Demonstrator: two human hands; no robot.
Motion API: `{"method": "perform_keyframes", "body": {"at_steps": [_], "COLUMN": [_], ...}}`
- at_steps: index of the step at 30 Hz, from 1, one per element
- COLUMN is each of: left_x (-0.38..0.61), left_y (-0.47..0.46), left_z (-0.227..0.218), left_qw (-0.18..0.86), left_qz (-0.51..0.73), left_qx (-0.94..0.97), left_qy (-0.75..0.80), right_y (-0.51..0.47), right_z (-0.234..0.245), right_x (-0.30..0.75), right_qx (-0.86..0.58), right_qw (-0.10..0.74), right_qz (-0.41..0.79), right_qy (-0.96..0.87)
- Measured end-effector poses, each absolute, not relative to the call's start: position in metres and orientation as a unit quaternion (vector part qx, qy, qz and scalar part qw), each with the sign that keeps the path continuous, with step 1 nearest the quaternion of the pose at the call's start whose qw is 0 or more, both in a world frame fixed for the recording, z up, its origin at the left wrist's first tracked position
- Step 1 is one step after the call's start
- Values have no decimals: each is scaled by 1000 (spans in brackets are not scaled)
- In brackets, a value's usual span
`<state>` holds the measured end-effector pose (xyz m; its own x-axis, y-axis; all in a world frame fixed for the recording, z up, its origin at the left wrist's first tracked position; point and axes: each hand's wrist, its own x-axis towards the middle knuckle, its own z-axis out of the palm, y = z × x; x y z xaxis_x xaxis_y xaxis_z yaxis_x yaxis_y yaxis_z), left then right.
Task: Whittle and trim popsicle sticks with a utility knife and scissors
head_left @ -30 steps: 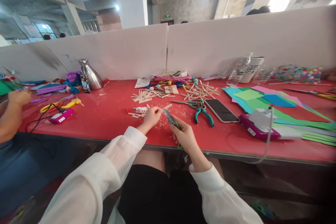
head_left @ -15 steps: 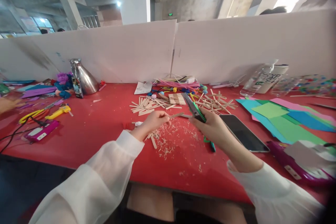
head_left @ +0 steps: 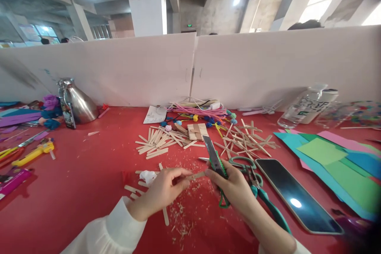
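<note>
1. Filling most of the frame, the red surface (head_left: pixel 74 190) sits larger and closer than half a second ago; the view has dipped, so the sleeves have slid toward the bottom edge
2. The black phone (head_left: pixel 297 196) and teal scissors (head_left: pixel 258 190) now lie just right of the right hand, in the lower right of the frame, where before the wrist covered part of them
3. The heap of loose craft sticks (head_left: pixel 157 143) in mid-frame has not been touched
4. The right hand (head_left: pixel 235 184) has come back toward lower centre, wrapped tight round the green utility knife (head_left: pixel 214 156); the blade slants up toward the top of the frame, clear of the wood
5. The left hand (head_left: pixel 162 192) is closed in a pinch on one thin stick (head_left: pixel 196 175), held level just above the surface; its free end reaches the right thumb, so the two hands are closer together than before
6. Pale shavings (head_left: pixel 184 222) are scattered under both hands, a sign that the stick is being pared; with the blade lifted off, I judge this a pause between cuts, with the stick being set against the thumb again
</note>
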<state>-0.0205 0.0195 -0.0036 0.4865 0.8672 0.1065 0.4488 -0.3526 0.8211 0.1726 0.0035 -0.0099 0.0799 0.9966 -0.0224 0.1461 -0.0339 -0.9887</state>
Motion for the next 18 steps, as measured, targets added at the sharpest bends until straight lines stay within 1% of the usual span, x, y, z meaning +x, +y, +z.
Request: {"method": "perform_keyframes", "body": {"at_steps": [2, 4, 8, 11, 14, 18], "left_x": [-21, -20, -20, -19, -16, -11], "left_y": [17, 15, 12, 12, 11, 8], "left_z": [-3, -4, -6, -5, -2, -2], "left_qw": [332, 309, 315, 339, 405, 480], "left_qz": [275, 287, 287, 290, 274, 277], "left_qx": [800, 807, 786, 760, 732, 706], "left_qy": [417, 414, 448, 472, 474, 441], "right_y": [2, 0, -2, 0, 2, -1], "right_z": [-7, -5, -5, -9, -13, -16], "right_x": [172, 172, 174, 176, 177, 177], "right_qx": [-567, -574, -555, -535, -540, -554], "right_qw": [466, 459, 442, 425, 430, 463], "right_qz": [444, 405, 271, 227, 241, 320], "right_qy": [-514, -544, -651, -694, -683, -613]}}
